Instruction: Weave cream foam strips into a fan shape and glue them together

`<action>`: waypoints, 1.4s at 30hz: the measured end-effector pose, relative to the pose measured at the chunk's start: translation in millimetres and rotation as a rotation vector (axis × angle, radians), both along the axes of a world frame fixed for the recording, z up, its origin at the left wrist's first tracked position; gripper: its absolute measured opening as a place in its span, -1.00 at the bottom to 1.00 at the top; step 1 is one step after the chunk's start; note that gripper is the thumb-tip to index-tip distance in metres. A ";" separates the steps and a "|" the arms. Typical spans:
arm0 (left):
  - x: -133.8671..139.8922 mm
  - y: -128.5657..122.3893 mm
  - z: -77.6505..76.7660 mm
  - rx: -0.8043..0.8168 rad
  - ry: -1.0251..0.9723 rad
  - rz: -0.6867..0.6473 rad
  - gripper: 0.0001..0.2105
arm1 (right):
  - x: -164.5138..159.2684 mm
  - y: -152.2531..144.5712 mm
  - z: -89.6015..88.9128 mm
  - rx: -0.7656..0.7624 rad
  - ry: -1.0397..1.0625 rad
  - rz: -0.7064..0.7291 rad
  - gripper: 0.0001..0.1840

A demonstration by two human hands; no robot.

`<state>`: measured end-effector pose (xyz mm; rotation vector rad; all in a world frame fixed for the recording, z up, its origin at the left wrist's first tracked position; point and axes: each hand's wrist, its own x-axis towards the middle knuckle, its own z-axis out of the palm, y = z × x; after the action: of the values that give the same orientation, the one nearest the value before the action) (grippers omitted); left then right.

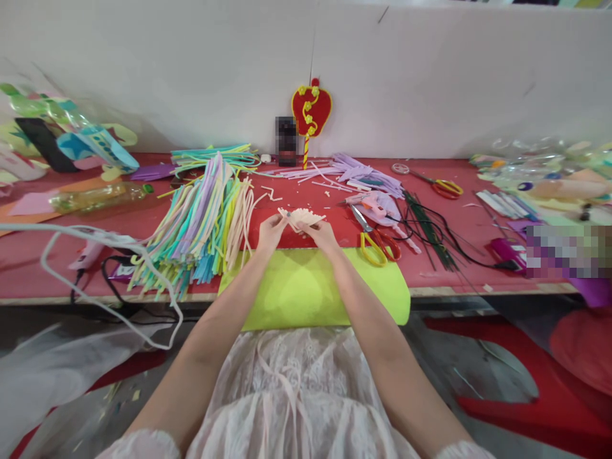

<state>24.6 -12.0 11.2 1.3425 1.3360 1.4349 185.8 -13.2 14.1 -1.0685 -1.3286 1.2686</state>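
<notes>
Between my two hands, just above the red table mat, is a small cream-coloured fan-shaped piece (302, 217) that looks made of short fuzzy strips. My left hand (271, 231) pinches its left end, where the strips gather. On the right, my right hand (321, 233) has its fingers closed on the spread side. A yellow-green sheet (306, 287) lies under my forearms and hangs over the table's front edge. Scissors with yellow and red handles (373, 245) rest right of my right hand. Left of my left hand lies a large bundle of pastel pipe cleaners (201, 217).
A pink glue gun (373, 203) with a black cord and dark green stems (428, 229) lie to the right. Behind my hands stands a red heart-shaped ornament (312, 113) near purple pipe cleaners (368, 173). A plastic bottle (102, 197) lies left; a white cord loop (109, 239) crosses the left foreground.
</notes>
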 end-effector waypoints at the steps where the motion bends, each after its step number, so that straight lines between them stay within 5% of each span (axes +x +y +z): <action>1: 0.3 -0.2 0.7 -0.002 0.002 -0.010 -0.71 | 0.1 0.1 -0.5 0.005 0.001 0.001 -0.58; 42: -0.9 -4.5 5.1 0.025 0.029 0.070 -0.76 | 0.3 0.9 -3.6 0.024 -0.059 0.032 -0.56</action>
<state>23.7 -16.4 16.3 1.3500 1.4003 1.4886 186.0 -12.2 10.6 -1.0789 -1.4069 1.2494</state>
